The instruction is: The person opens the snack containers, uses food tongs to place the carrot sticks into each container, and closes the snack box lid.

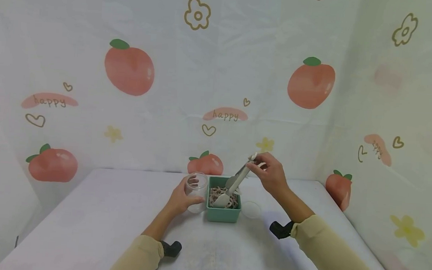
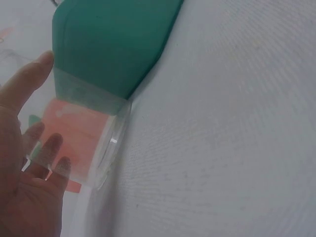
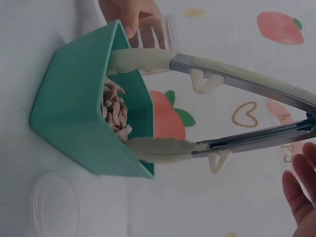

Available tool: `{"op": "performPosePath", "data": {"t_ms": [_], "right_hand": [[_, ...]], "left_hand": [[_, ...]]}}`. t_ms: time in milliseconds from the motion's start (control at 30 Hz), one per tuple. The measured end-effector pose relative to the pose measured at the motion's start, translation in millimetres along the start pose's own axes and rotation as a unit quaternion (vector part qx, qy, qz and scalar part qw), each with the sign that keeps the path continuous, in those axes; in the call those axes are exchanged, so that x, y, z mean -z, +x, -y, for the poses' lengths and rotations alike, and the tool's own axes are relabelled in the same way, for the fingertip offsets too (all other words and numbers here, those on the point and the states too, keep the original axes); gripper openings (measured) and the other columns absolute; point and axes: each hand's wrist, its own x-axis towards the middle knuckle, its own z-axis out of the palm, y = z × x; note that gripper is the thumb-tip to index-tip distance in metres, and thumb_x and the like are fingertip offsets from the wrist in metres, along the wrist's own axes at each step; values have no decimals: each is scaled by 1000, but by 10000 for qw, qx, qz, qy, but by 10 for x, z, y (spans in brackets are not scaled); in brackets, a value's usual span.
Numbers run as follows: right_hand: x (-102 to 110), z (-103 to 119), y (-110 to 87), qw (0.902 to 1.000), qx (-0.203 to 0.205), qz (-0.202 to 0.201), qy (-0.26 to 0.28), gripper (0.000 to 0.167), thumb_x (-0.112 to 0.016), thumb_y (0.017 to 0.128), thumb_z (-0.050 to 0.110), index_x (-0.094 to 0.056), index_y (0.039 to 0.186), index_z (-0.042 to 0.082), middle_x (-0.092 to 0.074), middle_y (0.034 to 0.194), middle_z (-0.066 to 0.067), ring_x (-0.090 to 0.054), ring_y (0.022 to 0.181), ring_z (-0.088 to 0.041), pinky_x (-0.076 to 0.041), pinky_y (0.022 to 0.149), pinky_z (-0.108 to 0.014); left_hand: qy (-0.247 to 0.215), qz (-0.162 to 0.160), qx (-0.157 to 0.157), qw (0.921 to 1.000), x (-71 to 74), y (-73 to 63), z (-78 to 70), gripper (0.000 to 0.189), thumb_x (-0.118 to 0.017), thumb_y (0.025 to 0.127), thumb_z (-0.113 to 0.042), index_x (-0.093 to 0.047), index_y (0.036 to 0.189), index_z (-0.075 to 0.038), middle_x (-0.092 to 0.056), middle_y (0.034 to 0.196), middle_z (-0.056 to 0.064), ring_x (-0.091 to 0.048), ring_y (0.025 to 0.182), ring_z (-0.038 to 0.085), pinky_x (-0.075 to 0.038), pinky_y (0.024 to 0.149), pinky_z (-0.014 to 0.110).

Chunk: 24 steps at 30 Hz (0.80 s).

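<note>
The tongs [image 1: 241, 179] stand spread below the right hand [image 1: 271, 174], which pinches their top; their tips reach into the box [image 1: 223, 214] of brown pieces [image 1: 218, 191]. Left of the right fingers, the left hand [image 1: 180, 199] grips a jar [image 1: 198, 189]; beneath them lies a lid [image 1: 251, 210].

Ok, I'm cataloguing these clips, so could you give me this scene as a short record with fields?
Left hand: holds the clear jar
Right hand: holds the tongs near their upper end
Tongs: arms spread, pale heads at the box opening
Jar: open-topped, just left of the box
Box: green, open, on the white table
Box contents: brownish-grey pieces, material unclear
Lid: clear and round, flat on the table right of the box
Backdrop: white, printed with fruit, hearts and flowers
</note>
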Motion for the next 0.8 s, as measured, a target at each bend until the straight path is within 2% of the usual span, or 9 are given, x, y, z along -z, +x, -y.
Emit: {"op": "performPosePath", "data": {"t_ms": [100, 200, 267, 433, 800], "right_hand": [[-82, 22, -13, 9971, -526, 394, 371, 23, -69, 92, 22, -68, 108, 6, -66, 99, -8, -65, 90, -23, -52, 79, -42], [-167, 23, -44, 9882, -1050, 838, 742, 30, -65, 94, 27, -65, 114, 4, -67, 107, -11, -66, 98, -28, -50, 88, -48], [-212, 8, -69, 9820, -1239, 1035, 981, 33, -65, 95, 26, -63, 117, 2, -66, 113, -14, -63, 107, -29, -47, 94, -50], [-228, -27, -86, 9737, -1418, 1383, 1122, 37, -68, 93, 24, -60, 119, 0, -64, 116, -16, -59, 111, -31, -44, 98, -52], [-199, -103, -137, 9535, -1798, 2243, 904, 56, -73, 87, 31, -51, 129, 3, -59, 121, -18, -58, 110, -30, -46, 94, -51]], "left_hand": [[-13, -29, -47, 10000, 4, -4, 7, 88, -88, 71, -20, -39, 143, -12, -56, 134, 10, -46, 129, 28, -28, 110, 51], [-64, -49, -62, 9999, 6, -6, 11, 87, -88, 71, -20, -39, 143, -11, -56, 134, 11, -46, 129, 29, -27, 110, 51], [-101, -32, -35, 9999, 5, -7, 10, 87, -88, 71, -20, -39, 143, -12, -56, 134, 10, -46, 130, 28, -27, 111, 50], [-103, -19, -10, 9999, -1, 1, 1, 87, -88, 71, -21, -40, 143, -13, -56, 133, 7, -45, 130, 28, -26, 111, 51], [-198, -37, -16, 9998, -22, -4, -1, 84, -88, 71, -20, -42, 141, -14, -57, 132, 7, -45, 130, 28, -26, 110, 51]]}}
